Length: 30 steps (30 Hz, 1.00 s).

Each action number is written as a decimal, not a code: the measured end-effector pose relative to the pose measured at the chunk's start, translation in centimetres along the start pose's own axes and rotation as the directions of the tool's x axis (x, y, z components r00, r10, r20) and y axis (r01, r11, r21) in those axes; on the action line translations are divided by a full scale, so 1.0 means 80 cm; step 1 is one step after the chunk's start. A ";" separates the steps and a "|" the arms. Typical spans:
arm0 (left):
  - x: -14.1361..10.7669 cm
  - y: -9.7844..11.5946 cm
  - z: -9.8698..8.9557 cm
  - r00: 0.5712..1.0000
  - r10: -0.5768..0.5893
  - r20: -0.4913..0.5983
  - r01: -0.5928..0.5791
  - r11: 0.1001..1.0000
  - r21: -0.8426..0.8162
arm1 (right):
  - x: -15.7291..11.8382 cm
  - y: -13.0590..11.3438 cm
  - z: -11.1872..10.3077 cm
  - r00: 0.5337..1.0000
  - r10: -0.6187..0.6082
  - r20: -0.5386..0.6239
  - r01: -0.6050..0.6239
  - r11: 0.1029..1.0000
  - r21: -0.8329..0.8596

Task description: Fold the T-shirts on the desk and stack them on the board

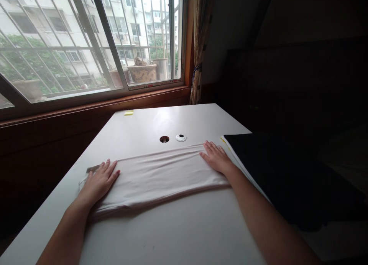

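A pale, folded cloth [161,176] lies stretched lengthwise across the white table [172,234], with soft creases along it. My left hand [100,180] rests flat on the cloth's left end, fingers spread; a small greyish-brown patch shows just behind its fingertips. On the right end of the cloth my right hand [215,157] lies palm down with its fingers apart. Neither hand grips anything. The cloth's outer ends are partly hidden under the hands.
Dark fabric with a white edge [273,169] hangs over the table's right side. Beyond the cloth are a round hole [164,139], a white ring-shaped cover [181,137] and a yellow piece [128,112]. A barred window [86,46] and a curtain [199,46] stand behind.
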<state>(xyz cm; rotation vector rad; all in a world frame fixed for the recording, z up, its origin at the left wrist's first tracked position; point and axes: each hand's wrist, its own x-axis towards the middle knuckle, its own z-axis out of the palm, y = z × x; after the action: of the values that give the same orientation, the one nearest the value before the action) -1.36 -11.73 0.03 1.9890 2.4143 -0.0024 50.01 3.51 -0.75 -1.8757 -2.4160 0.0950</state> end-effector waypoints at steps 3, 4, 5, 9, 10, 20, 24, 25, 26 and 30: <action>-0.003 0.008 -0.004 1.000 0.010 -0.018 -0.010 1.000 0.017 | -0.004 0.008 0.000 0.998 0.046 -0.032 -0.047 0.999 -0.024; -0.005 0.013 -0.006 0.999 0.018 -0.030 -0.017 0.999 0.028 | -0.005 0.007 -0.001 0.997 0.053 -0.053 -0.056 0.998 -0.039; -0.007 0.019 -0.009 0.999 0.032 -0.044 -0.030 0.999 0.043 | -0.007 0.006 -0.002 0.995 0.054 -0.079 -0.059 0.997 -0.055; -0.015 0.061 -0.021 0.971 0.207 -0.122 -0.198 0.977 0.084 | -0.014 -0.026 -0.011 0.985 -0.024 -0.168 0.014 0.998 -0.061; -0.017 0.076 -0.023 0.952 0.272 -0.139 -0.262 0.962 0.081 | -0.017 -0.041 -0.014 0.982 -0.071 -0.172 0.065 0.997 -0.045; -0.018 0.132 -0.018 0.852 0.522 -0.030 -0.523 0.849 -0.073 | -0.048 -0.148 -0.021 0.839 -0.544 -0.015 0.541 0.830 0.134; -0.017 0.116 -0.017 0.887 0.461 -0.017 -0.461 0.885 -0.070 | -0.051 -0.132 -0.021 0.858 -0.514 0.023 0.504 0.849 0.156; -0.016 0.112 -0.016 0.901 0.432 -0.022 -0.433 0.899 -0.066 | -0.050 -0.128 -0.021 0.870 -0.492 0.031 0.482 0.862 0.154; -0.016 0.108 -0.015 0.915 0.402 -0.030 -0.403 0.913 -0.060 | -0.048 -0.124 -0.020 0.883 -0.468 0.037 0.458 0.877 0.148; -0.011 0.093 -0.007 0.950 0.304 -0.067 -0.307 0.951 -0.039 | -0.039 -0.107 -0.014 0.936 -0.351 0.020 0.347 0.931 0.112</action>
<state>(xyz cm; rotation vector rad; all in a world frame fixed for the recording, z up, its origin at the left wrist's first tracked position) 6.08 -11.19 0.69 2.3481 2.0861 0.1208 42.66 -1.62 1.14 -1.3870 -2.6687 0.2345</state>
